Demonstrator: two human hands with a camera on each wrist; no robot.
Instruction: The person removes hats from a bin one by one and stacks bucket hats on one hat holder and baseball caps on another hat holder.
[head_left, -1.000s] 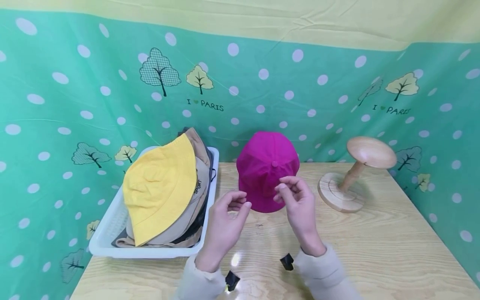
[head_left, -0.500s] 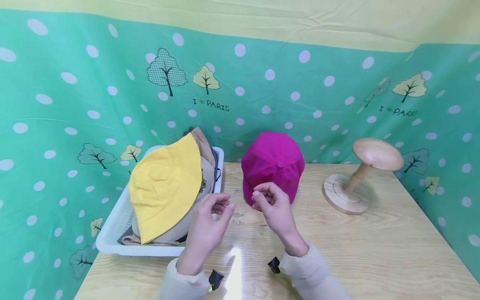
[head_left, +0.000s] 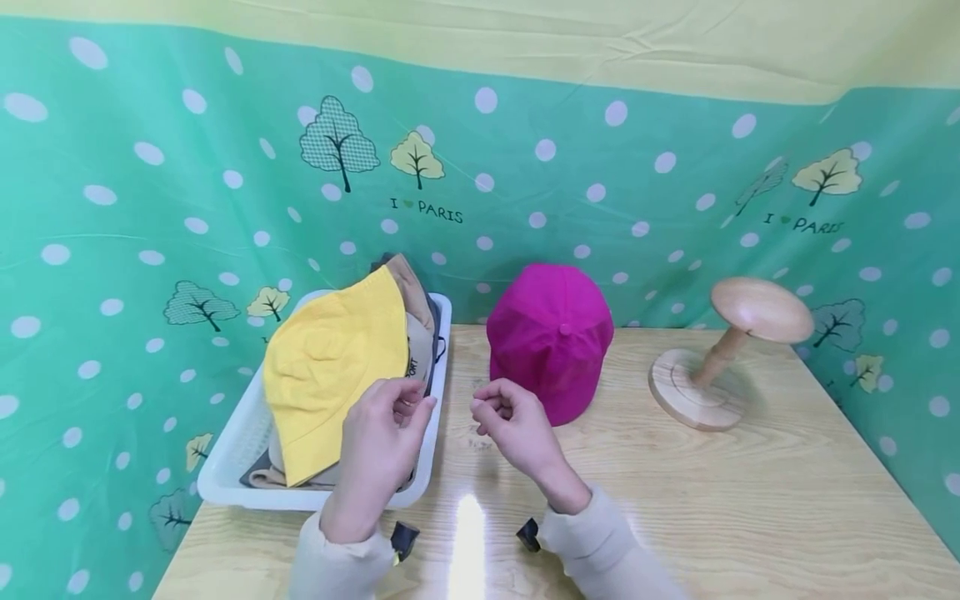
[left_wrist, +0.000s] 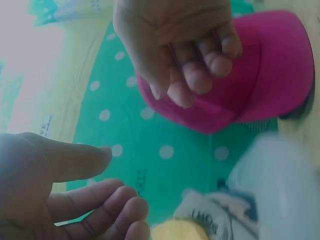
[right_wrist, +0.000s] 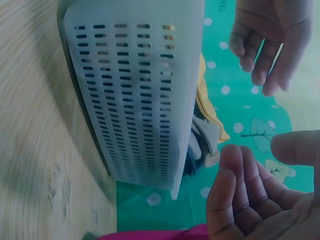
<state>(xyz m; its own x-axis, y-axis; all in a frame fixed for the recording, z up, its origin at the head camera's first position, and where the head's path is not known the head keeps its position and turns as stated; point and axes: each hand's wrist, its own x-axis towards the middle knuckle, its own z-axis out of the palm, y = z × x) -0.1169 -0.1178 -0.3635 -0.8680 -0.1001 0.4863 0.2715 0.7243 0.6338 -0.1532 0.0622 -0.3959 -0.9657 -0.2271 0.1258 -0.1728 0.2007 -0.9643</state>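
Note:
My left hand [head_left: 378, 446] hovers over the right edge of the white basket [head_left: 225, 467], near a yellow bucket hat [head_left: 330, 367]. Its fingers are loosely bent, and nothing is between them. My right hand [head_left: 521, 429] is above the table just left of a magenta cap [head_left: 551, 333], also holding nothing, with a gap between thumb and fingers in the right wrist view. The cap sits on the table, brim toward me. Under the yellow hat lie several other hats, among them a beige one [head_left: 422, 342] with lettering partly covered by my left hand.
A wooden hat stand [head_left: 712, 358] with a round base and domed top stands at the right of the table [head_left: 787, 500]. A green dotted cloth [head_left: 570, 183] hangs behind and at both sides. The basket has slotted side walls [right_wrist: 130, 100].
Both hands have moved left, from in front of the magenta cap toward the basket. The view has shifted slightly. Cap, hats and stand keep their places.

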